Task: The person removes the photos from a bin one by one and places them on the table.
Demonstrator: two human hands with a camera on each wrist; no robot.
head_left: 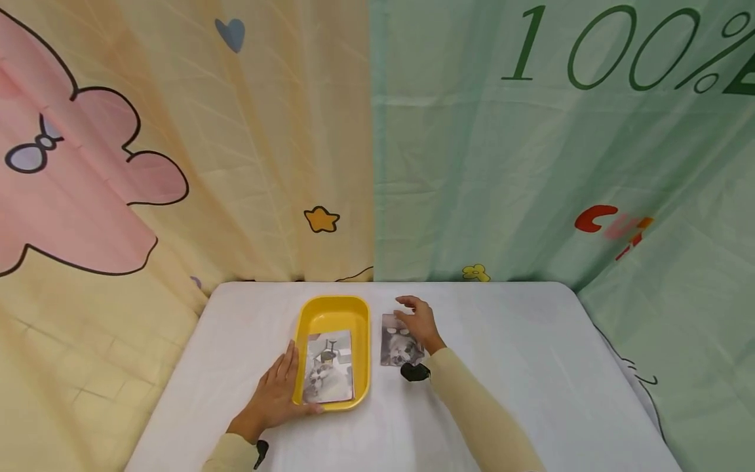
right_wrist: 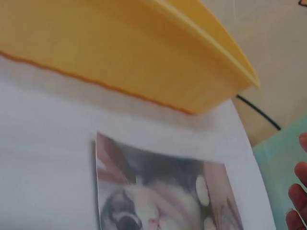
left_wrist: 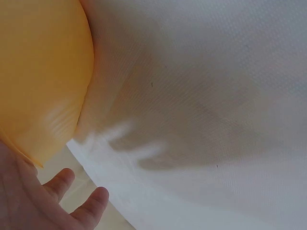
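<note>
My left hand (head_left: 274,393) rests against the left side and near left corner of a yellow tray (head_left: 364,341), its thumb along the front rim. In the left wrist view, two fingertips (left_wrist: 93,206) stick out past the tray's yellow wall (left_wrist: 43,72). Inside the tray lies a photo print (head_left: 328,383) with a pale animal on it. To the right of the tray, another photo (head_left: 401,351) lies flat on the white table. Over its upper right part hovers my right hand (head_left: 421,322), fingers loosely bent and holding nothing; in the right wrist view that photo (right_wrist: 158,191) shows a furry animal face.
A white cloth covers the table (head_left: 501,393). Behind it hang a cream curtain (head_left: 265,164) and a green curtain (head_left: 472,164) with printed figures, meeting the table's back edge. Dark straps with small devices (head_left: 415,372) sit at both wrists.
</note>
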